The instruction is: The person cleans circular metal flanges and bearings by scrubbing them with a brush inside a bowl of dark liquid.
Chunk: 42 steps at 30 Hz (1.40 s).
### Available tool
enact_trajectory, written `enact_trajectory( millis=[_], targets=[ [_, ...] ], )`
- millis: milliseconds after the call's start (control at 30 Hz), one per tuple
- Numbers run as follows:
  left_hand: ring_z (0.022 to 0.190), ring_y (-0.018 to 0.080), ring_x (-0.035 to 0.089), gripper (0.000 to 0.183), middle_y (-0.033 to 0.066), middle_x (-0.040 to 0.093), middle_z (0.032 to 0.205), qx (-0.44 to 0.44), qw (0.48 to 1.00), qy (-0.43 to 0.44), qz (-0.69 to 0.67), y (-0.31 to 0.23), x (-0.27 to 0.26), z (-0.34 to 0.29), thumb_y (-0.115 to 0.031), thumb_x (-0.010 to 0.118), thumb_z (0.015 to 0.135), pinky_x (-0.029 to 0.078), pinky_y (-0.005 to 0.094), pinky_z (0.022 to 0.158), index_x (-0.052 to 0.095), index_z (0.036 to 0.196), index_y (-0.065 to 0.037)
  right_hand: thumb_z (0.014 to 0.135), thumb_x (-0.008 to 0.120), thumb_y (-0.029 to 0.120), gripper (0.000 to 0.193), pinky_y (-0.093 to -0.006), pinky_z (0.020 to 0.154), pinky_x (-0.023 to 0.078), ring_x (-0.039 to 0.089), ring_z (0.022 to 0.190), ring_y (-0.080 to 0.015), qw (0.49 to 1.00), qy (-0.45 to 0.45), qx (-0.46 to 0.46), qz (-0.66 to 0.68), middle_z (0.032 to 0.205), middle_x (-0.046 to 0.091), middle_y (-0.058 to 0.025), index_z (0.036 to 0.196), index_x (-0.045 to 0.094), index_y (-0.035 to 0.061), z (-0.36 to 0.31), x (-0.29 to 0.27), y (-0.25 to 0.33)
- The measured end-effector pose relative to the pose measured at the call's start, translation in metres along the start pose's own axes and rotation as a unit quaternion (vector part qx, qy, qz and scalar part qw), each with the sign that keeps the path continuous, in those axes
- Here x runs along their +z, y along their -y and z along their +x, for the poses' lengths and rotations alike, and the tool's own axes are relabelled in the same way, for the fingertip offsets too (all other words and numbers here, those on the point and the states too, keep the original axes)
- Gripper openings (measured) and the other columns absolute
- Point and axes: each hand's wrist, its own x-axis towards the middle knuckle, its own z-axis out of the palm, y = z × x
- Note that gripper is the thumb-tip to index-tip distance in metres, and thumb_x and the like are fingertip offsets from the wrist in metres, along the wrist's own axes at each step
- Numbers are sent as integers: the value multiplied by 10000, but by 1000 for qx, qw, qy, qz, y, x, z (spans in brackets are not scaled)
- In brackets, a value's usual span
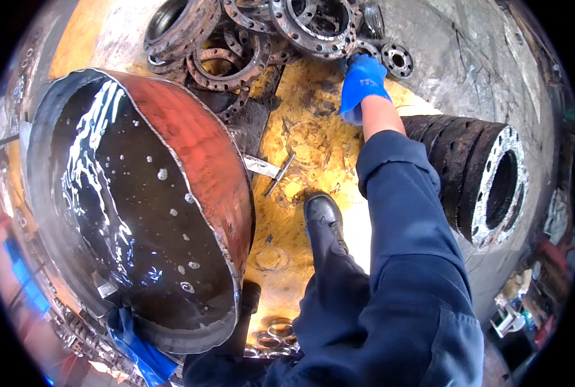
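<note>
Flanges [313,26] are piled at twelve o'clock, where the right hand [361,84] reaches; its finger state cannot be told. The left hand [129,335] grips the big dish [191,148] rim, keeping it tilted.

The right hand [363,82] reaches over an open strip of yellow floor [313,148] to the pile of rusty flanges [249,39], which closes off the far side. A big steel dish [139,206] walls the left; the left hand [129,335] grips its lower rim. A flanged pipe [474,174] blocks the right. On the strip lie a small T-shaped metal piece [271,171] and the person's boot [323,216].
</note>
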Motion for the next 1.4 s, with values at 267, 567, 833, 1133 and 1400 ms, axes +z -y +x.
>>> enact_trajectory(
  millis=[267,567,833,1133,1400],
  targets=[
    [807,137,648,348,66,755,1011,8,1000,17,-1,2,0,12,-209,760,982,536,306,724,712,1262,-7,936,733,313,465,-455,1053,560,678,1306,-307,995,68,43,65,1442,691,-89,1374,728,154,-34,38,21],
    [800,136,647,348,63,755,1010,24,999,22,-10,9,7,16,-206,762,984,536,305,719,713,1267,-8,885,759,338,328,-492,986,589,712,1218,-346,984,16,59,168,1236,760,-181,1140,791,134,-103,22,34],
    [795,135,647,348,60,756,1008,21,1000,21,-2,12,-5,20,-203,764,986,535,303,714,713,1272,-10,764,858,285,564,-487,1011,581,717,1186,-394,972,10,119,200,1243,742,-222,1254,694,58,-65,69,3],
    [789,133,647,348,56,757,1007,9,1000,25,5,24,-16,14,-199,765,988,535,301,709,713,1277,-11,731,931,294,587,-437,1049,559,717,1208,-339,955,2,141,261,1234,754,-164,1229,689,100,-52,92,-4],
    [783,132,647,349,53,757,1006,-6,999,42,-6,29,-28,9,-196,767,990,534,300,704,713,1281,-12,726,900,231,630,-469,941,575,708,1096,-392,877,21,125,463,1154,730,-245,1216,613,-40,-92,104,-3]
  ],
)
